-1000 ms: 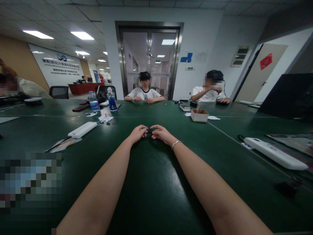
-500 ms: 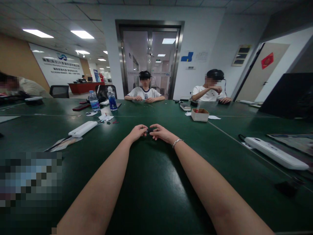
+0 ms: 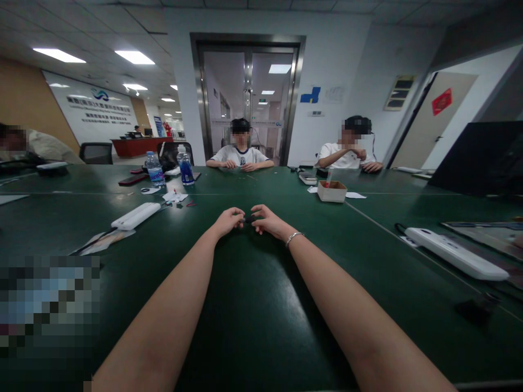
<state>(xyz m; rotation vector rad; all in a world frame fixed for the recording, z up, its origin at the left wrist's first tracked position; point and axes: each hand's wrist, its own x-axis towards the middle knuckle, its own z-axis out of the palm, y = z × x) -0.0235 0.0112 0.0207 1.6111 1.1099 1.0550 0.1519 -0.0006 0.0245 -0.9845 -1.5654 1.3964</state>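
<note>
Both hands meet over the middle of the green table (image 3: pixel 253 305). My left hand (image 3: pixel 229 223) is closed, thumb and fingertips pinched on the left end of a small dark object (image 3: pixel 248 220). At the object's right end is my right hand (image 3: pixel 270 223), its thumb and fingers curled round it and a bracelet on the wrist. The object is too small and dark for me to tell its kind. The fingers hide part of it.
White power strips (image 3: pixel 136 216) lie left and right (image 3: pixel 455 253). Two bottles (image 3: pixel 155 170), paper scraps (image 3: pixel 175 196) and a small open box (image 3: pixel 332 192) stand farther back. Two people (image 3: pixel 241 155) wearing headsets sit across the table; another person leans in at far left.
The right index finger has lifted slightly off the small dark object. Both hands otherwise keep their place, and the whole view has shifted a little.
</note>
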